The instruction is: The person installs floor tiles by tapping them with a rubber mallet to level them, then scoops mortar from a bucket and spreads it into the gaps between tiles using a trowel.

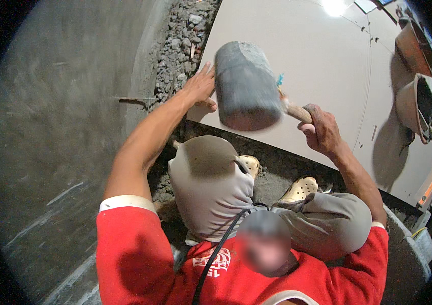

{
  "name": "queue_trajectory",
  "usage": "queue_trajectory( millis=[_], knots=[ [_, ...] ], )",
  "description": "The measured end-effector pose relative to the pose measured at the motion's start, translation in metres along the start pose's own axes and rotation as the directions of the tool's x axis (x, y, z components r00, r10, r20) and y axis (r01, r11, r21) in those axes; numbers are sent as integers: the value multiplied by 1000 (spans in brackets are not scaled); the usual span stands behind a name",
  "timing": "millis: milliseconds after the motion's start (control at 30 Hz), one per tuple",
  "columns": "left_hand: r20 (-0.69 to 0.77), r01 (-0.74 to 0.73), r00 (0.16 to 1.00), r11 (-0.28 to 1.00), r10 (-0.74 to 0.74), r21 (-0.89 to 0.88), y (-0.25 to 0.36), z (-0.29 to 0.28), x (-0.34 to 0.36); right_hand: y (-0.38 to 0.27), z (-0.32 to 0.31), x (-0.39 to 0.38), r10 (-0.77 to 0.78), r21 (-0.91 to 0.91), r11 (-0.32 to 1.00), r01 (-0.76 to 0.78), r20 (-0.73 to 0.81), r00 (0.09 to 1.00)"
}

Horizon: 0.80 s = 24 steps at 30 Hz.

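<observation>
Gripping mallet (249, 84) w/ R hand (322, 129), spreading empty L hand (201, 87) at laid slab (322, 56); prob. mid-tapping, w/ rubble strip (179, 48) uncovered.

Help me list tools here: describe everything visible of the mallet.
The mallet has a thick grey head, seemingly rubber, paler at its far end, and a wooden-looking handle. A blue scrap shows near their joint. Blurred, it appears raised over the pale tile, the right hand gripping its handle.
</observation>
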<state>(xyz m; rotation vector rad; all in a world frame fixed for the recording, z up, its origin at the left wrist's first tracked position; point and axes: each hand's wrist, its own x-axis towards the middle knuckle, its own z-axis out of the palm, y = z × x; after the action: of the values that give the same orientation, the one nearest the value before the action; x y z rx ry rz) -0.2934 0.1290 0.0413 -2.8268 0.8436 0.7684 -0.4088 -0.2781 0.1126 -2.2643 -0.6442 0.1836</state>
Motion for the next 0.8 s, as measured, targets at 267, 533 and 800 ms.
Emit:
queue_trajectory(
  millis=[267, 533, 800],
  knots=[
    [-28, 11, 1000, 1000, -12, -28, 14, -3, 6, 19, -11, 11, 528, -359, 837, -412, 337, 779],
    [-52, 32, 998, 998, -30, 47, 9, -2, 11, 21, 2, 8, 167, -177, 977, -117, 298, 940],
    [57, 10, 998, 999, -13, 46, -7, 6, 4, 11, 5, 49, 236, -191, 960, -205, 155, 959]
  ],
)
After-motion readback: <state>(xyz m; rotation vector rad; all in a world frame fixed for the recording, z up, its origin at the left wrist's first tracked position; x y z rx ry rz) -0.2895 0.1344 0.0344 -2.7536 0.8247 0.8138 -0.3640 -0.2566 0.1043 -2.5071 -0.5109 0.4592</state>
